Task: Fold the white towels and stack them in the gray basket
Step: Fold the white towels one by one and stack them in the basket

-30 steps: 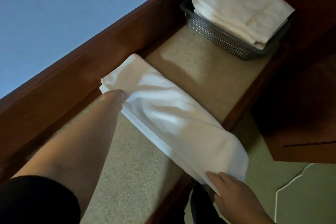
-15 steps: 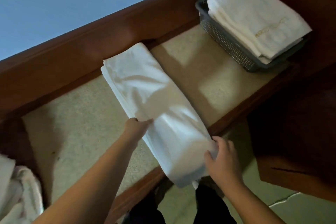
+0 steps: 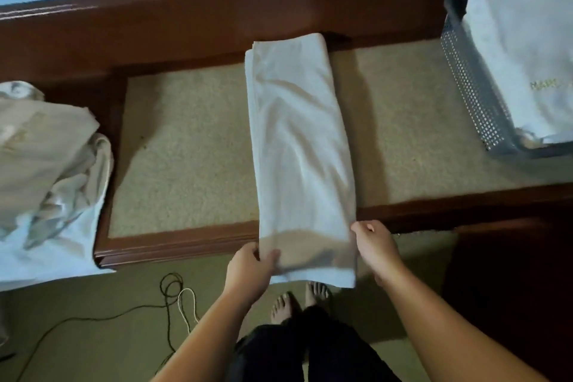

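So we had the white towel (image 3: 299, 146) folded into a long narrow strip, lying across the tan surface (image 3: 186, 149) from the far wooden rail to the near edge. It looked soft and a bit creased down the middle, with the layers showing along its left side. The near end hung off the front edge of the surface, and that's where we had hold of it: our left hand (image 3: 248, 270) pinched the near-left corner, thumb on top and fingers curled under, and our right hand (image 3: 376, 248) gripped the near-right edge with its fingers wrapped behind the cloth.

The gray basket (image 3: 477, 93) sat at the far right of the surface, well apart from the strip, with folded towels (image 3: 521, 56) already stacked in it and rising above its rim. Over on the left was a rumpled heap of unfolded towels (image 3: 46, 164), draped past the end of the surface.

For room to work, there was bare tan surface on both sides of the strip, wider on the left. The raised wooden rail (image 3: 217, 18) closed off the far side. On the floor near our feet (image 3: 297, 301) there were some loose cables (image 3: 176, 298).
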Demonstrator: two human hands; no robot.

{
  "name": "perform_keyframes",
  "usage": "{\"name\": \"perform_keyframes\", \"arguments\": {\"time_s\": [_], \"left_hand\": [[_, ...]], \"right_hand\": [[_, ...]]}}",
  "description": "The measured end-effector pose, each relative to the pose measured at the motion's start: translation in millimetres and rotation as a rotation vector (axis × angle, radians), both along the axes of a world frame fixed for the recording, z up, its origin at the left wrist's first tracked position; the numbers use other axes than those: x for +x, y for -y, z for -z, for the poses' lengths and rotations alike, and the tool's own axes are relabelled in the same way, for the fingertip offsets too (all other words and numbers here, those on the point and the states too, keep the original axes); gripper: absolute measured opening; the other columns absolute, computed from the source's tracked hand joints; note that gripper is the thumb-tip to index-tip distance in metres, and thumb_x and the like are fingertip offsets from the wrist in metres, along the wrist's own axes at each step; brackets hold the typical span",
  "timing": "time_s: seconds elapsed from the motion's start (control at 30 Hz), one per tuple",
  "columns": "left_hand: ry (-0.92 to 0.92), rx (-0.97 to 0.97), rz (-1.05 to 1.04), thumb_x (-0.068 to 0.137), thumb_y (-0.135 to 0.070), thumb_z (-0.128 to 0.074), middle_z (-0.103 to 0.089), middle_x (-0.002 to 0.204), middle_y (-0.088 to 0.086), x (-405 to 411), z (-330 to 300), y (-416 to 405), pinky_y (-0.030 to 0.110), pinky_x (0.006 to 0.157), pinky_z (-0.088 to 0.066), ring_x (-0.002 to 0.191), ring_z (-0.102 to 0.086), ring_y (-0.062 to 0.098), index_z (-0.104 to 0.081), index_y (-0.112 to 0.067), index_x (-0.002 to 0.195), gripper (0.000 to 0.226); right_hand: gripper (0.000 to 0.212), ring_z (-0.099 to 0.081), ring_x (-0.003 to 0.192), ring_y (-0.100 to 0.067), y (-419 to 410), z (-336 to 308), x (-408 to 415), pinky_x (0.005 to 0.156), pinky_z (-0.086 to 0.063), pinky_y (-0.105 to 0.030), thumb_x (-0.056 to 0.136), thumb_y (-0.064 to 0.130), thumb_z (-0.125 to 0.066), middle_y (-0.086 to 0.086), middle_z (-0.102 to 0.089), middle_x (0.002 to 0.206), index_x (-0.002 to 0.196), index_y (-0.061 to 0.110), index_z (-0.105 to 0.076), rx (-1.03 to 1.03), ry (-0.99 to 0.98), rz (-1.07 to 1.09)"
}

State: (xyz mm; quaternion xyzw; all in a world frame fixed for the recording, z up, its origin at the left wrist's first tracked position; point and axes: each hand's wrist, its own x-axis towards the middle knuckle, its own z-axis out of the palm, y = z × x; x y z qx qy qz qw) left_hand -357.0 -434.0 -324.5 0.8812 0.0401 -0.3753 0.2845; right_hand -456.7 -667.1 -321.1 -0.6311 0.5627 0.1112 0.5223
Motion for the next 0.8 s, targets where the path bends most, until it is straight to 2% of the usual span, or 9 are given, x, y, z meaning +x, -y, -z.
{"name": "perform_keyframes", "arguments": {"time_s": [0.1, 0.23, 0.4, 0.5, 0.6, 0.7, 0.73, 0.8], "left_hand": [[0.032, 0.015, -0.098, 0.099, -0.044, -0.063, -0.067, 0.091, -0.008, -12, 6, -11, 0.030, 0.060, -0.042, 0.080, -0.061, 0.010, -0.063, -0.020, 0.102, 0.024], [-0.043, -0.051, -0.099, 0.098, -0.040, -0.065, -0.069, 0.091, -0.006, -23, 18, -15, 0.029, 0.059, -0.044, 0.080, -0.064, 0.012, -0.066, -0.023, 0.104, 0.017], [-0.262, -0.191, -0.096, 0.096, -0.037, -0.071, -0.071, 0.098, -0.005, -37, 25, -13, 0.027, 0.068, -0.050, 0.088, -0.066, 0.012, -0.071, -0.021, 0.107, 0.020], [-0.303, -0.200, -0.144, 0.092, -0.056, -0.071, -0.071, 0.104, -0.003, -38, 26, -13, 0.032, 0.076, -0.050, 0.098, -0.066, 0.016, -0.072, -0.025, 0.100, 0.032], [-0.342, -0.327, -0.341, 0.086, -0.067, -0.072, -0.072, 0.113, -0.003, -28, 23, -7, 0.035, 0.092, -0.046, 0.107, -0.065, 0.015, -0.073, -0.025, 0.104, 0.046], [-0.389, -0.472, -0.428, 0.085, -0.059, -0.077, -0.078, 0.113, -0.003, -24, 23, 2, 0.033, 0.096, -0.047, 0.112, -0.069, 0.015, -0.075, -0.018, 0.114, 0.049], [-0.393, -0.508, -0.424, 0.088, -0.055, -0.076, -0.079, 0.112, -0.003, -25, 24, 5, 0.032, 0.095, -0.048, 0.112, -0.070, 0.016, -0.076, -0.017, 0.115, 0.046], [-0.396, -0.573, -0.411, 0.091, -0.048, -0.075, -0.079, 0.115, 0.000, -34, 26, 7, 0.036, 0.099, -0.051, 0.113, -0.071, 0.020, -0.075, -0.015, 0.119, 0.043]], "right_hand": [[0.018, -0.064, 0.093, -0.016, 7, -2, -2, 0.068, -0.045, -0.031, 0.093, 0.035, -0.065, 0.002, -0.069, 0.099, 0.103, 0.020, -0.068, 0.023, 0.013, -0.097], [0.024, -0.065, 0.093, -0.018, 8, 3, -10, 0.065, -0.044, -0.031, 0.091, 0.039, -0.071, 0.002, -0.071, 0.098, 0.103, 0.019, -0.068, 0.013, -0.032, -0.223], [0.033, -0.065, 0.086, -0.021, 6, 5, -21, 0.064, -0.042, -0.032, 0.098, 0.045, -0.064, -0.003, -0.071, 0.091, 0.093, 0.014, -0.070, -0.059, -0.042, -0.399], [0.038, -0.063, 0.083, -0.023, 8, 6, -29, 0.066, -0.038, -0.034, 0.099, 0.045, -0.063, -0.005, -0.069, 0.090, 0.093, 0.008, -0.066, -0.054, 0.005, -0.362], [0.037, -0.062, 0.087, -0.022, 9, 8, -38, 0.071, -0.040, -0.037, 0.099, 0.041, -0.065, -0.009, -0.070, 0.096, 0.094, 0.004, -0.062, 0.028, 0.110, -0.234], [0.029, -0.066, 0.102, -0.021, 7, 6, -45, 0.094, -0.052, -0.042, 0.103, 0.037, -0.061, -0.007, -0.071, 0.108, 0.100, 0.008, -0.063, 0.147, 0.172, -0.073], [0.029, -0.066, 0.101, -0.020, 6, 5, -46, 0.096, -0.053, -0.045, 0.105, 0.037, -0.057, -0.005, -0.070, 0.108, 0.101, 0.009, -0.062, 0.150, 0.166, -0.061], [0.028, -0.064, 0.093, -0.015, 3, 0, -49, 0.085, -0.054, -0.038, 0.107, 0.037, -0.052, -0.003, -0.068, 0.102, 0.097, 0.013, -0.061, 0.123, 0.167, -0.070]]}}
